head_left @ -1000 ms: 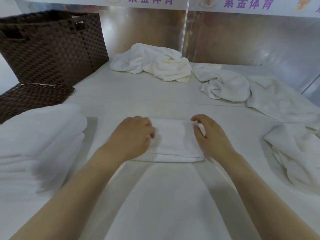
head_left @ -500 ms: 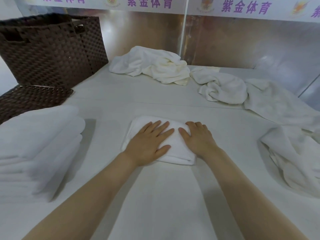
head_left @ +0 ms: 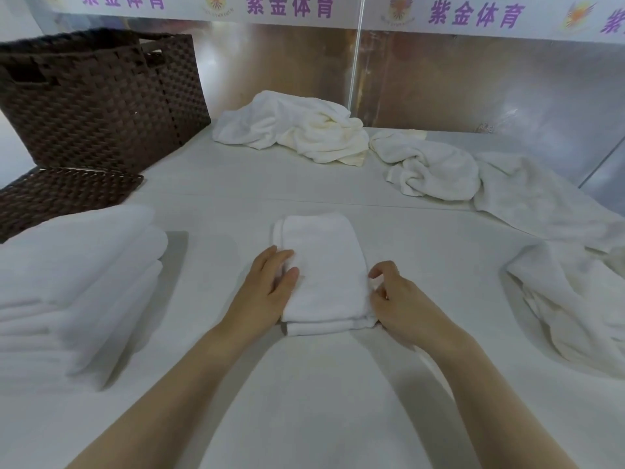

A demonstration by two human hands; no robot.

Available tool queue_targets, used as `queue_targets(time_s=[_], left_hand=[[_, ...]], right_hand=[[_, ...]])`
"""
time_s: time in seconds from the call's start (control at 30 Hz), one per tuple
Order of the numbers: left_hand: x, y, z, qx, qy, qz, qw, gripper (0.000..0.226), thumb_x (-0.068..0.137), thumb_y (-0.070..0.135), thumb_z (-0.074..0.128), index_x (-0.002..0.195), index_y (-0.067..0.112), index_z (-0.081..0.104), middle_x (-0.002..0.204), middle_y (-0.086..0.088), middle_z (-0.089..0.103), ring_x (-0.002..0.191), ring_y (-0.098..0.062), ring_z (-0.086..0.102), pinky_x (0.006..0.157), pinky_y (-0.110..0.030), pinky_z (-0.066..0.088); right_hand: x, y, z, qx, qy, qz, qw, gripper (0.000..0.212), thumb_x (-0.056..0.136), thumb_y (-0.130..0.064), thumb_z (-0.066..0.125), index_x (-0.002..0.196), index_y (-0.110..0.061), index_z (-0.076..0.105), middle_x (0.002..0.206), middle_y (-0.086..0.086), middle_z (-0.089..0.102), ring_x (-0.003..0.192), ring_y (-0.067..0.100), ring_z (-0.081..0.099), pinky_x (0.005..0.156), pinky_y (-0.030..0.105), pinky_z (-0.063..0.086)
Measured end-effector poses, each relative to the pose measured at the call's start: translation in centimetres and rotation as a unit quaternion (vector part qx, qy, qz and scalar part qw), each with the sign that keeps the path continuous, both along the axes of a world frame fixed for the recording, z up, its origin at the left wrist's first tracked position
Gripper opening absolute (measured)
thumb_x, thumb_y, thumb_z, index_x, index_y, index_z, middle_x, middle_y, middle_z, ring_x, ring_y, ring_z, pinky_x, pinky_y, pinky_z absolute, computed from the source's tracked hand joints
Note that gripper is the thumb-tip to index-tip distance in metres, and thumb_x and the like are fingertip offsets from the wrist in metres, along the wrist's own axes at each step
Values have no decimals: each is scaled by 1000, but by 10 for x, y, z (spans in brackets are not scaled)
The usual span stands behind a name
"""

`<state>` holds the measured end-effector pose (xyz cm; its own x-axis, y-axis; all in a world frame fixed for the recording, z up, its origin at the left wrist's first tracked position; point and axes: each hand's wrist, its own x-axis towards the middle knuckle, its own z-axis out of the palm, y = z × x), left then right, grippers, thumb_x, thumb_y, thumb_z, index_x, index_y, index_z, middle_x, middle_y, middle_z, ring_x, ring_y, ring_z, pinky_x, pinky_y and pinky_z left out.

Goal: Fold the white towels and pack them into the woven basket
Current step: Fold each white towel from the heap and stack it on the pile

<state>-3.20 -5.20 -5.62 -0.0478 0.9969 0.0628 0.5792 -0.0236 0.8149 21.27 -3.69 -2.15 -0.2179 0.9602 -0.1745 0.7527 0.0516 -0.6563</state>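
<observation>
Left hand (head_left: 270, 286) flat against the folded towel (head_left: 323, 269), right hand (head_left: 397, 299) seemingly pinching its edge; next, lift it to the stack (head_left: 77, 275).

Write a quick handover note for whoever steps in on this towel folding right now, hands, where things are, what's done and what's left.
Left hand: fingers flat against the left edge of the folded towel.
Right hand: fingers curled at its right edge, pinching the layers.
Done: this towel is folded, mid-table; folded stack at left.
Left: three crumpled towel heaps, far centre, far right, near right.
Woven basket stands far left, lid off beside it; its inside is not visible.
</observation>
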Motion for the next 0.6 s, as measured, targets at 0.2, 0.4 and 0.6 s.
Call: queue_targets(time_s=[0.2, 0.4, 0.6], left_hand=[[7, -23, 5, -18, -5, -101, 995, 60, 86, 57, 55, 141, 49, 33, 157, 24, 10, 138, 12, 12, 107, -12, 16], [13, -21, -7, -1, 96, -122, 988, 77, 82, 59, 63, 148, 42, 28, 162, 17, -1, 149, -8, 0, 121, -32, 14], [8, -23, -5, -31, 177, -150, 972, 76, 84, 67, 51, 150, 46, 21, 161, 19, -7, 148, -9, 1, 120, -30, 12]], right_hand=[[5, -21, -6, 2, -5, 106, 994, 86, 87, -42, 62, 152, -44, 6, 151, -15, 29, 130, 7, 42, 103, 25, 37], [-20, -39, -24, 170, -54, 34, 983, 62, 101, -30, 47, 156, -23, 20, 145, -2, 44, 124, 17, 49, 95, 27, 43], [-14, -38, -19, 114, -13, 28, 993, 61, 95, -16, 49, 152, -25, 28, 130, -3, 53, 106, 12, 56, 79, 18, 43]])
